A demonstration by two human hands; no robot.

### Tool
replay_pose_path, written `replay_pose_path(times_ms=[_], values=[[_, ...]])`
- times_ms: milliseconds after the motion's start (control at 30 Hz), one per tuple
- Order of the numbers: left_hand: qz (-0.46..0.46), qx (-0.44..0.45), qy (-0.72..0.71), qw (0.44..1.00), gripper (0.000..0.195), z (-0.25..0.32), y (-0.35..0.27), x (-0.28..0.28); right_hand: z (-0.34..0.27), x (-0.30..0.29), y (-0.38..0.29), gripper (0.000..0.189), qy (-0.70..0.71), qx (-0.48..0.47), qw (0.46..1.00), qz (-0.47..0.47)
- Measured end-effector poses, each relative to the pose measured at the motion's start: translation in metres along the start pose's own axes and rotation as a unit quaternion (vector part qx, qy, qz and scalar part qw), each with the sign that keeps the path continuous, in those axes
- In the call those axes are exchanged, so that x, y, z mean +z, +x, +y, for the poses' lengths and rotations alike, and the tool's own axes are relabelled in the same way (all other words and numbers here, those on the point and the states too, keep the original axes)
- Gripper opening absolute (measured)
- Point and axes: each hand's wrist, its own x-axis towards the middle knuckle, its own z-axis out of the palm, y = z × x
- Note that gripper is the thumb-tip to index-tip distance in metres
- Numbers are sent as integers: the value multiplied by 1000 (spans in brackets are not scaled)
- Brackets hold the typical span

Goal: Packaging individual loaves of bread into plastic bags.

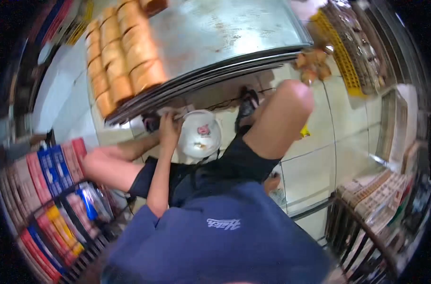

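My left hand point(171, 126) is at the left edge of a round white plastic tub point(201, 124) between my knees. Its fingers are curled around a thin pale object point(180, 115), too blurred to name. The tub bears a red print and a small yellowish-brown patch. My right hand cannot be made out; a small skin-toned shape point(273, 181) shows beside my shorts, and I cannot tell what it is. Beyond the tub, rows of browned bread loaves point(112, 56) stand on the left part of a metal baking sheet point(215, 35), which tops a stack of sheets.
Yellow crates point(338, 53) line the upper right, near some orange-brown items point(313, 65) on the tiled floor point(308, 174). A metal rack with coloured packs point(52, 170) is at my left. Woven-looking material point(375, 188) and a dark frame point(364, 227) lie at lower right.
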Motion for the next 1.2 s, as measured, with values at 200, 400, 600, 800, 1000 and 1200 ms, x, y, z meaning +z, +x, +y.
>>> replay_pose_path(times_ms=[200, 400, 600, 800, 1000, 1200], values=[[-11, -1, 59, 998, 30, -26, -2, 30, 4, -29, 39, 58, -31, 83, 989, 117], [-41, -41, 19, 998, 27, -23, -6, 27, -213, -238, 118, 32, 367, -153, 890, 225], [-34, -36, -48, 998, 22, 9, -10, -14, -378, -293, 0, 26, 285, -537, 788, 101], [-48, 48, -84, 994, 15, 3, -31, 0, -390, -112, -53, 47, 108, -666, 725, -137], [101, 103, 31, 989, 21, 19, -27, -7, -385, -105, -55, 36, 75, -611, 776, -135], [-24, 122, -93, 988, 20, 43, -26, -48, -390, -132, -50, 20, 175, -655, 689, -256]])
